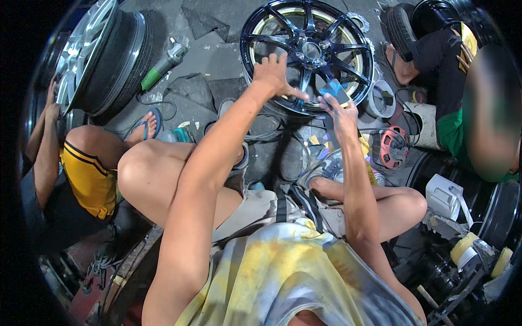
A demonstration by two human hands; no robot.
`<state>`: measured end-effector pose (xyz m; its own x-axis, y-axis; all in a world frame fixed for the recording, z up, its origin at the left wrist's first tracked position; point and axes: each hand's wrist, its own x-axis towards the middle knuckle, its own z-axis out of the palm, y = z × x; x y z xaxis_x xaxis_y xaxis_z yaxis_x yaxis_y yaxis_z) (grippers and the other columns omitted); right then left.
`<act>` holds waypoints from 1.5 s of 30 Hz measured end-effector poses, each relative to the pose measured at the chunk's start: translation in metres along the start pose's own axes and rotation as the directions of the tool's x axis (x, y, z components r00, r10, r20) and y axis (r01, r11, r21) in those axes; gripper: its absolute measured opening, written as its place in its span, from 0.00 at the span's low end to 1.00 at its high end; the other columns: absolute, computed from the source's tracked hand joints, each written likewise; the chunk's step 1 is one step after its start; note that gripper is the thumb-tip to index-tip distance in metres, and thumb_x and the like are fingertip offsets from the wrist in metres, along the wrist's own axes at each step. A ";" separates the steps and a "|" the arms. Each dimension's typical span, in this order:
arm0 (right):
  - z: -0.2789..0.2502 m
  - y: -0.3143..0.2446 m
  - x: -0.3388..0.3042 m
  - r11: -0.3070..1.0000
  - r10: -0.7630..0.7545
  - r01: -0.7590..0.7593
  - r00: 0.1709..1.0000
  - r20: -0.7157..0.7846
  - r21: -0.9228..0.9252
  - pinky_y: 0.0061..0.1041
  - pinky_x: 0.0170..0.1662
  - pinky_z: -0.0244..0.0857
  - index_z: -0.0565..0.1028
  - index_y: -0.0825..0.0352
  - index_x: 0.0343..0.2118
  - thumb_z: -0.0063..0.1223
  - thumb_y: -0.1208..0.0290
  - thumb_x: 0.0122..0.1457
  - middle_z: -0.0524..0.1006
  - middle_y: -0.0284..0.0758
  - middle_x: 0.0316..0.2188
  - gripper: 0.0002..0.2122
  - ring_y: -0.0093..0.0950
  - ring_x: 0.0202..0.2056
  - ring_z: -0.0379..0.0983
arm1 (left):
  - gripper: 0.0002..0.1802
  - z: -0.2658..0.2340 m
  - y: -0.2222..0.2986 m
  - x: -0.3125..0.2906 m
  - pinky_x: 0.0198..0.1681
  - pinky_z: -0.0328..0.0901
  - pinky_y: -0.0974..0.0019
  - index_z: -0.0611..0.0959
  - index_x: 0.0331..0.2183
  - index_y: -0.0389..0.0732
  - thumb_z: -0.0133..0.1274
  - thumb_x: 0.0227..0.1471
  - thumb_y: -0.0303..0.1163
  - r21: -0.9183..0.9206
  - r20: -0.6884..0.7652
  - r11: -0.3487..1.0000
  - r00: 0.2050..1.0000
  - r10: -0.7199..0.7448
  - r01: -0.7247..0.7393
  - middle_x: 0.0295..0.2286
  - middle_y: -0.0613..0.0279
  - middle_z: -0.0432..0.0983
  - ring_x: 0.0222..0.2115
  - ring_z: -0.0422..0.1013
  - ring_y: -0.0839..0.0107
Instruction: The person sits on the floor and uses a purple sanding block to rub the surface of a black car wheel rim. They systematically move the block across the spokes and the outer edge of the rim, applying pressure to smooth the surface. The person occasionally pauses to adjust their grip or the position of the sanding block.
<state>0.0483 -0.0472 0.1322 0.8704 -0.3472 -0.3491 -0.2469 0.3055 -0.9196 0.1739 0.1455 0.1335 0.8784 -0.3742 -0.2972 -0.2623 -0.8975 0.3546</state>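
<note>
A black, multi-spoked wheel (314, 56) is lying face-up in front of a seated worker, just beyond the feet; its support is not clearly showing. The right hand (343, 115) is holding a small dark-blue sheet (333, 91) at the wheel's near edge, its grip clamped on the sheet between thumb and fingers. The left hand (273, 76) is reaching over the near-left spokes, its grip apart, fingers spread and holding nothing visible; whether it is touching the metal, one cannot tell.

The step in hand is apparently hand-working the wheel's face with the sheet; the next move seems to be calling for a flat sheet and a steadied rim.

Around that one wheel and one held sheet, two white buckets (393, 111) are standing to the right, near one red, rounded object (392, 148). One green-handled power tool (163, 65) is lying on the floor (160, 24) to the left, near one silver wheel (103, 60).

Two co-workers are sitting nearby: one in yellow shorts (89, 174) at left, one in a green top (450, 130) at right, whose hand is holding a yellow sheet (468, 41).
</note>
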 end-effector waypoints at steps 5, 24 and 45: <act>0.016 0.017 0.002 0.764 -0.391 0.274 0.917 -0.080 -0.584 0.26 0.34 0.70 0.76 0.72 0.36 0.65 0.71 0.55 0.81 0.36 0.25 0.11 0.22 0.27 0.76 | 0.81 -0.002 0.017 0.000 0.55 0.65 0.45 0.58 0.63 0.33 0.65 0.18 0.80 0.002 -0.006 0.997 0.997 -0.072 0.072 0.53 0.36 0.67 0.55 0.67 0.43; -0.049 -0.022 0.084 0.832 -0.311 0.236 0.948 -0.069 -0.502 0.25 0.30 0.67 0.82 0.72 0.37 0.65 0.60 0.57 0.80 0.32 0.21 0.16 0.20 0.22 0.75 | 0.41 0.059 0.057 0.007 0.56 0.66 0.49 0.83 0.43 0.26 0.53 0.54 0.62 -0.569 0.113 0.710 0.895 -0.432 0.415 0.47 0.33 0.76 0.51 0.72 0.43; -0.019 0.006 0.024 0.119 -0.632 0.441 0.725 0.275 -0.890 0.41 0.39 0.60 0.74 0.68 0.30 0.64 0.70 0.53 0.71 0.41 0.32 0.10 0.44 0.38 0.70 | 0.40 0.052 0.061 0.005 0.53 0.69 0.50 0.85 0.41 0.29 0.51 0.55 0.62 -0.579 0.129 0.705 0.900 -0.417 0.409 0.45 0.35 0.78 0.49 0.74 0.43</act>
<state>0.0594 -0.0701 0.1149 0.9039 -0.2007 0.3777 -0.0243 -0.9057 -0.4233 0.1416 0.0768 0.1077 0.8482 0.0071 -0.5296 0.4062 -0.6504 0.6419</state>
